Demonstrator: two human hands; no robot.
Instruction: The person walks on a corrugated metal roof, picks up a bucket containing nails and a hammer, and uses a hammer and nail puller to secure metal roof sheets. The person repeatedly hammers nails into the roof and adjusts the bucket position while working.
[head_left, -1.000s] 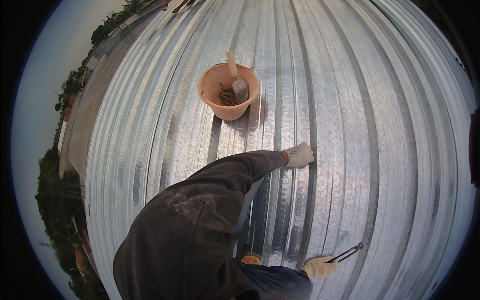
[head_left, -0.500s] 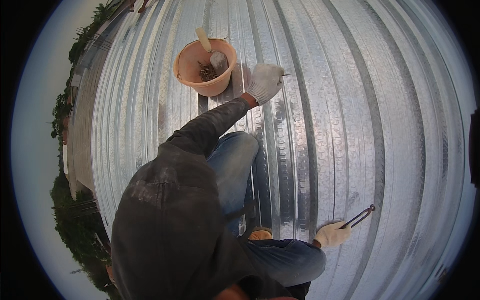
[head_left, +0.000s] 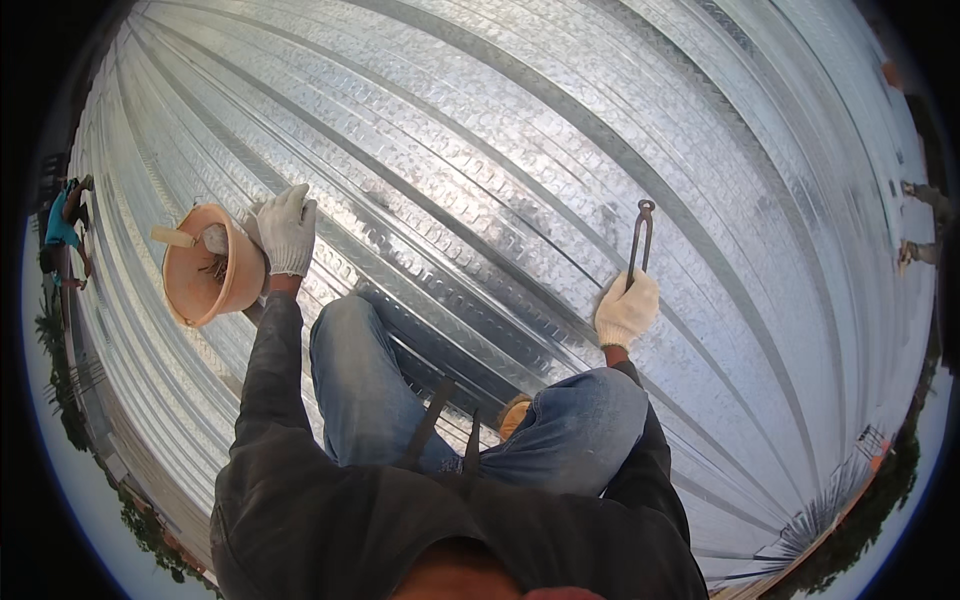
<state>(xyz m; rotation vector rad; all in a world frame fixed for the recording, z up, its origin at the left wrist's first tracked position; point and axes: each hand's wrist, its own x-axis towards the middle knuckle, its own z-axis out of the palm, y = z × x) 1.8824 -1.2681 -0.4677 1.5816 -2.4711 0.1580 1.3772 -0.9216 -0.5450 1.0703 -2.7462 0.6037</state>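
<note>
Crouches on ribbed metal sheeting [head_left: 480,110]; has orange bucket [head_left: 198,284] at left of frame, left hand [head_left: 286,238] just beside, fingers bent, cannot tell whether holding anything; with right hand [head_left: 628,310], right of centre, clasps dark pincers [head_left: 648,240]. Seems at a bucket-side step; probably calls for not tipping it.

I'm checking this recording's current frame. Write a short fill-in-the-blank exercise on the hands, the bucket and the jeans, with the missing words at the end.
1. The right hand holds the pincers with their head pointing ____ from the person.
2. In the picture, the bucket stands to the ____ of the left hand.
3. Pale gloves are worn on ____ of the person's hands.
4. The jeans are ____ in colour.

Missing words: away; left; both; blue.
</note>
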